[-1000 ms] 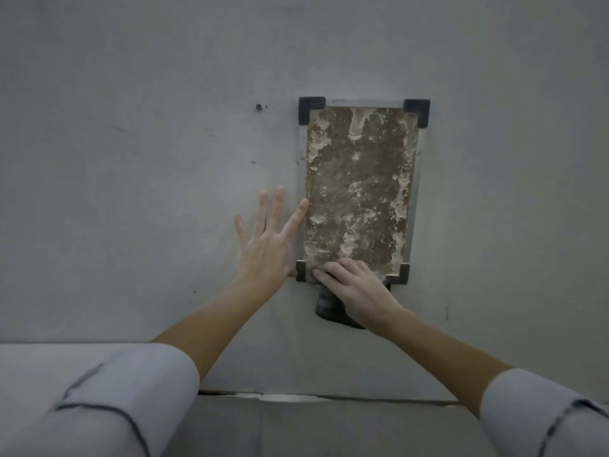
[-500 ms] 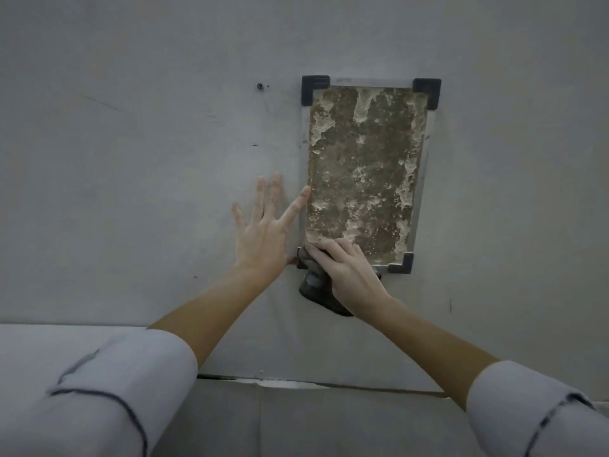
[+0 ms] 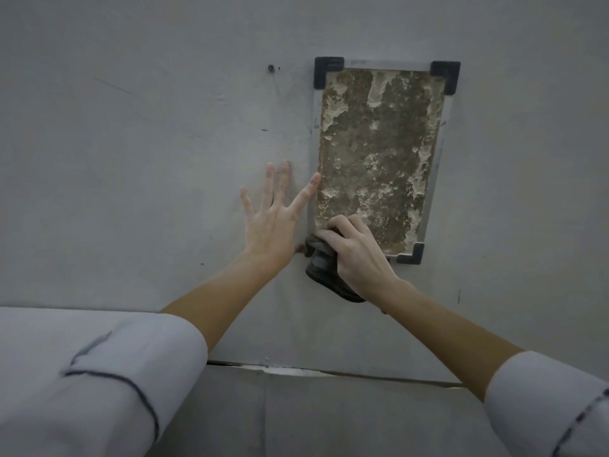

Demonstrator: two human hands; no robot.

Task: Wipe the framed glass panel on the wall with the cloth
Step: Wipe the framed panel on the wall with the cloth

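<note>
The framed glass panel hangs upright on the grey wall, with black corner brackets and a mottled brown and white surface behind the glass. My right hand grips a dark grey cloth and presses it on the panel's lower left corner, hiding that bracket. My left hand lies flat on the wall just left of the panel, fingers spread, its forefinger tip touching the frame's left edge.
A small dark screw sits in the wall up and left of the panel. Below, a horizontal seam runs where the wall meets a lower grey surface. White sleeves fill both lower corners.
My right hand with the cloth has slid left along the panel's bottom edge to its lower left corner and slightly up. My left hand has stayed in place.
</note>
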